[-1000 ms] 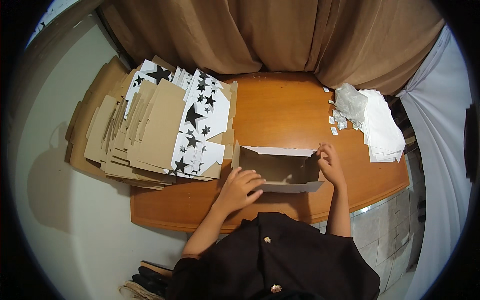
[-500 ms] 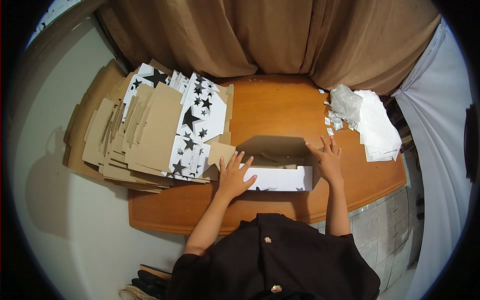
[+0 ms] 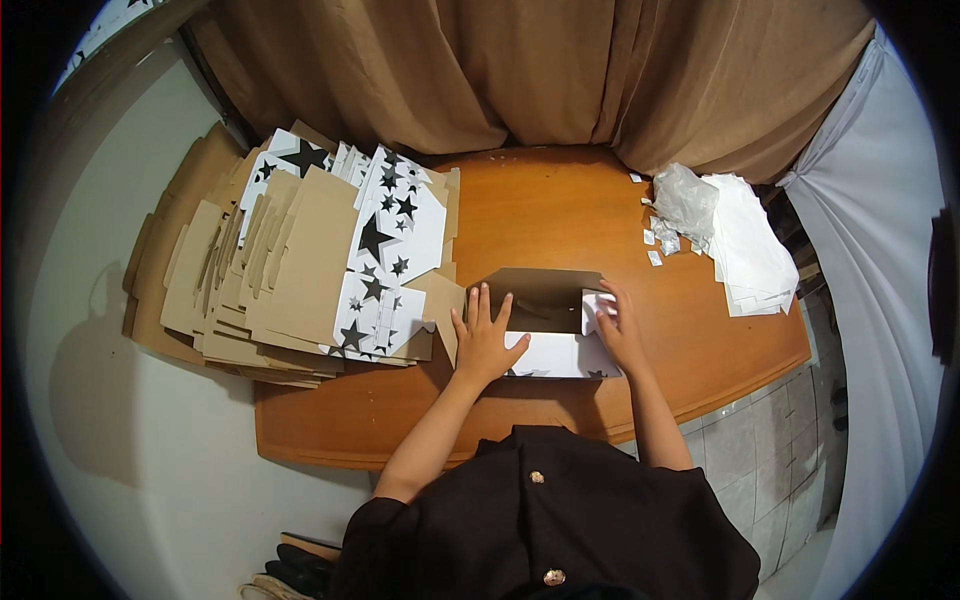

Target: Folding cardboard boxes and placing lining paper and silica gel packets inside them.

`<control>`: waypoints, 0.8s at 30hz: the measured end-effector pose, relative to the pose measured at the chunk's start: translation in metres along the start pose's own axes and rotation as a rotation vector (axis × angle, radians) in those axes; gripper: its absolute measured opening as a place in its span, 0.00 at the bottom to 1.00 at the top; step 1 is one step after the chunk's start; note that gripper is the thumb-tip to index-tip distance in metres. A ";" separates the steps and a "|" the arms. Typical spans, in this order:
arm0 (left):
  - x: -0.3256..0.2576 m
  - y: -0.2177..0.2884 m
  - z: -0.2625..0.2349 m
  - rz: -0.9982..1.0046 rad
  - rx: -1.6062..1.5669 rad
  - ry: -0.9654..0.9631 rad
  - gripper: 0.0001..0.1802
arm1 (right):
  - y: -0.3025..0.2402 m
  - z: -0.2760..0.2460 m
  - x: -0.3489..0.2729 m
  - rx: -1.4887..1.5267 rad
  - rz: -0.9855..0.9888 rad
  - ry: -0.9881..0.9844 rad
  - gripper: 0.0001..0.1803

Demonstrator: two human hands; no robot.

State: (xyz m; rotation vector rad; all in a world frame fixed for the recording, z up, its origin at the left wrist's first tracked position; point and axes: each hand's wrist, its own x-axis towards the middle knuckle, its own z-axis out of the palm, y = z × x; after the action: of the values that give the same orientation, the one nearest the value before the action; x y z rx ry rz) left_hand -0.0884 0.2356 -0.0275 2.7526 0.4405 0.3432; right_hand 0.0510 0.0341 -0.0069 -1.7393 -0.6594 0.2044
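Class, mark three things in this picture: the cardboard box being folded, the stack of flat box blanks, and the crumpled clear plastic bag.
cardboard box point(image 3: 560, 355), head view, white outer wall.
stack of flat box blanks point(image 3: 300, 270), head view, brown top sheet.
crumpled clear plastic bag point(image 3: 685, 198), head view, its middle.

A white cardboard box point(image 3: 560, 352) with small black stars and a plain brown inside lies on an orange-brown wooden table point(image 3: 540, 215). A stack of flat box blanks point(image 3: 300, 270) shows brown backs and white faces printed with black stars. Tan curtain point(image 3: 520, 70); white paper sheets point(image 3: 750, 250); black shirt point(image 3: 560, 520).
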 end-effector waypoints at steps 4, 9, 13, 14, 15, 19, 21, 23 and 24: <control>-0.013 -0.006 0.002 0.050 0.037 0.256 0.40 | 0.009 0.009 -0.007 -0.691 -0.044 0.102 0.41; -0.031 -0.041 -0.004 0.026 -0.226 0.780 0.37 | 0.014 0.012 -0.009 -0.708 0.021 0.215 0.41; -0.043 -0.066 -0.017 -0.131 -0.563 0.574 0.33 | 0.028 0.010 -0.011 -0.775 -0.182 0.200 0.33; -0.046 -0.071 -0.016 -0.110 -0.570 0.522 0.32 | 0.030 0.010 -0.011 -0.742 -0.243 0.236 0.29; -0.049 -0.070 -0.015 -0.110 -0.570 0.523 0.32 | 0.032 0.009 -0.012 -0.711 -0.302 0.274 0.25; -0.057 -0.062 -0.008 -0.005 -0.480 0.436 0.31 | 0.033 0.006 -0.018 -0.856 -0.460 0.179 0.21; -0.059 -0.054 -0.004 0.014 -0.622 0.422 0.30 | 0.035 0.009 -0.018 -0.843 -0.376 0.149 0.21; -0.061 -0.055 0.001 0.042 -0.563 0.424 0.29 | 0.030 0.015 -0.013 -0.908 -0.047 0.166 0.21; -0.062 -0.054 0.000 0.111 -0.493 0.398 0.28 | 0.027 0.013 -0.009 -0.824 0.118 0.063 0.23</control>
State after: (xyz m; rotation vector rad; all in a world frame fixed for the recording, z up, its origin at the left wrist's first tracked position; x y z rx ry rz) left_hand -0.1596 0.2631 -0.0583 2.2268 0.2510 0.9037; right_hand 0.0462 0.0362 -0.0379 -2.5651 -0.6366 -0.0600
